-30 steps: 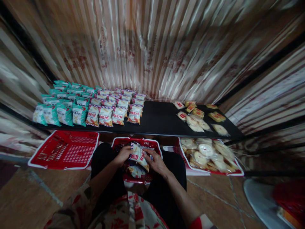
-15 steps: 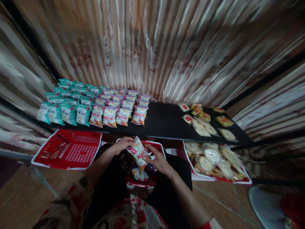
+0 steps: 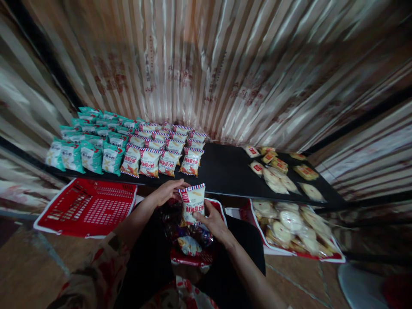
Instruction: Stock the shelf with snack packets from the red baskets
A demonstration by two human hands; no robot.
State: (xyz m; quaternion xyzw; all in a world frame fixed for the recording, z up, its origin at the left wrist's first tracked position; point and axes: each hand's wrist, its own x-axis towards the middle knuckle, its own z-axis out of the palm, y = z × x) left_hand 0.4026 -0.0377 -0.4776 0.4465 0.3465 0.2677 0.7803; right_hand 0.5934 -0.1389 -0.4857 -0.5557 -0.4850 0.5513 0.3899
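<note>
Between my hands, above the basket on my lap, a white snack bag (image 3: 194, 205) with red lettering and striped edges stands nearly upright. My right hand (image 3: 215, 221) grips its lower right side, thumb across the front. At its upper left corner is my left hand (image 3: 169, 193), fingers bent around the edge and partly hidden behind it. Below, the red basket (image 3: 193, 259) holds dark purple packages (image 3: 172, 216) and another whitish snack bag (image 3: 189, 246). Rows of matching striped-edge bags (image 3: 150, 162) stand on the black shelf (image 3: 222, 165) ahead.
Teal snack bags (image 3: 92, 156) stand in rows at the shelf's left. Flat round packs (image 3: 273, 178) and yellow packs (image 3: 305, 172) lie on its right. Under the shelf are a red basket (image 3: 96, 210) at left and another basket with packaged rounds (image 3: 289, 223) at right. Striped curtain hangs behind.
The snack bag has turned from tilted to nearly upright, its front facing me. My left hand has shifted slightly up, toward the shelf. The view has moved a little.
</note>
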